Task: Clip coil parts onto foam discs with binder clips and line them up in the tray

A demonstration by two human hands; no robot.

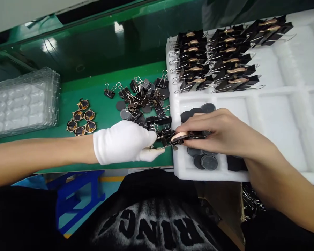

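My left hand (124, 142), in a white glove, pinches the wire handles of a black binder clip (167, 138) between thumb and fingers. My bare right hand (225, 132) grips a rose-gold watch case (180, 136) by its far side, with dark pieces around it; a black clip part shows under the fingers. The held clip's jaws meet the edge of the watch case, but whether they are clamped on it I cannot tell. Just beyond my left hand lies a heap of loose binder clips (140, 99) mixed with dark round discs (125, 114).
A white foam tray (176, 153) on the right bears rows of clipped watch cases (196, 69) and more black discs (208, 162). Several gold watch cases (89, 127) lie on the green table (104, 115). Stacked clear plastic trays (23, 104) stand far left.
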